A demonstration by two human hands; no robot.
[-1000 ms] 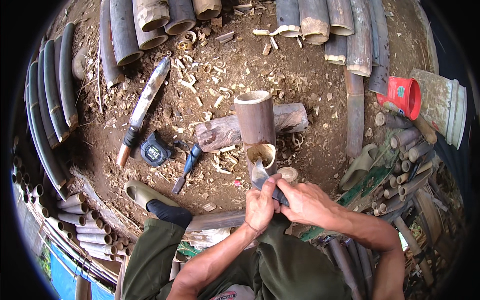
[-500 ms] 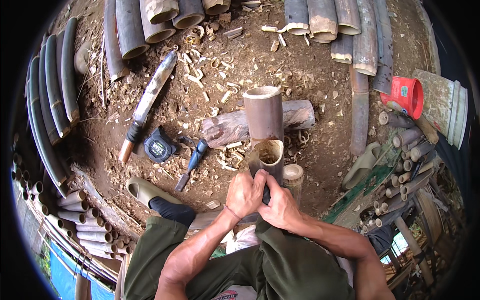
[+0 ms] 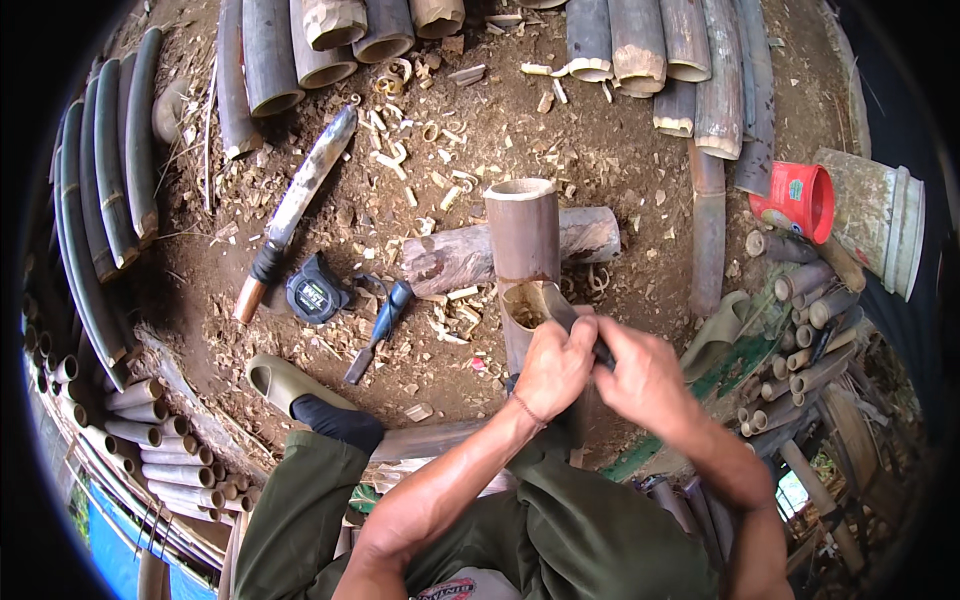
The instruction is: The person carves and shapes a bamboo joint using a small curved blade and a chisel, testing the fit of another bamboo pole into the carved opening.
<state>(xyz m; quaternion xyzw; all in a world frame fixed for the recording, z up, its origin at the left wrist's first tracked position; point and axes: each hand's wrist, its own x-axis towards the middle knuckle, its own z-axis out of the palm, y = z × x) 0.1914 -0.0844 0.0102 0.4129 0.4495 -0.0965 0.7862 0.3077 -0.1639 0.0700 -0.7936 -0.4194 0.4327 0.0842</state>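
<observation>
An upward-leaning bamboo tube (image 3: 525, 245) rests across a short log (image 3: 450, 262), with an oval opening cut in its near side. At that opening's right edge lies the dark blade of a knife (image 3: 566, 312). My right hand (image 3: 642, 372) is closed around its dark handle, most of which the fingers hide. My left hand (image 3: 556, 368) is closed beside it, its thumb against the back of the blade. Left of the tube, a blue-handled chisel (image 3: 388, 314), a black tape measure (image 3: 317, 291) and a machete (image 3: 302, 195) lie on the ground.
Cut bamboo tubes (image 3: 640, 50) lie at the back. Long poles (image 3: 108, 165) and stacked tubes (image 3: 180, 470) are at left, more stacks (image 3: 800, 330) at right. A red pail (image 3: 800, 200) and a whitish bucket (image 3: 880, 220) stand far right. Shavings (image 3: 455, 190) litter the soil.
Both hands and the knife have moved right and slightly up, from the opening's lower edge to its right edge. The right hand has turned and spread away from the left.
</observation>
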